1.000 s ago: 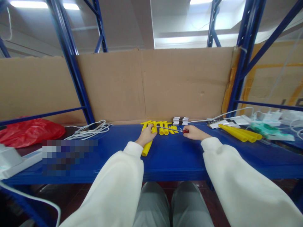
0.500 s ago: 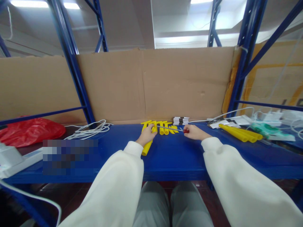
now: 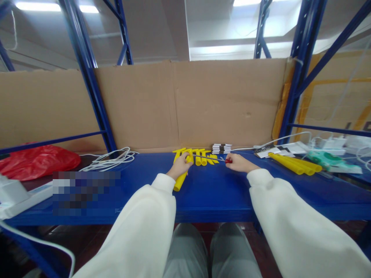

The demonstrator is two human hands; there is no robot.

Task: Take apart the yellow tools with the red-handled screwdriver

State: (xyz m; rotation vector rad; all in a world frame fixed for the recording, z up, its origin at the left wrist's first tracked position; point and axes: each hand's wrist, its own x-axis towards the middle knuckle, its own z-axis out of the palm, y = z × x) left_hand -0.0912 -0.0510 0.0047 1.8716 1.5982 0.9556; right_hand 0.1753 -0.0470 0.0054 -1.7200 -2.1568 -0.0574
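Note:
My left hand (image 3: 180, 165) is closed around a yellow T-shaped plastic piece (image 3: 180, 182), whose tube end points down toward me. In my right hand (image 3: 238, 162) is a screwdriver (image 3: 228, 161) with a red handle. Its long metal shaft runs left to the top of the piece in my left hand; the exact contact of the tip is too small to make out. Just behind the shaft, several more yellow T-shaped pieces (image 3: 198, 159) lie side by side, with small yellow parts (image 3: 213, 159) at their right.
Small white-and-black packs (image 3: 222, 148) are stacked by the cardboard wall (image 3: 203, 108). At right lie yellow tubes (image 3: 294, 164) and a green bag (image 3: 327, 158). Coiled white cable (image 3: 116, 157), a red plastic bag (image 3: 40, 160) and a power strip (image 3: 34, 196) occupy the left of the blue table (image 3: 214, 197).
Both hands hold nearly the same place and grip. The whole view has shifted very slightly; nothing has been taken up or let go.

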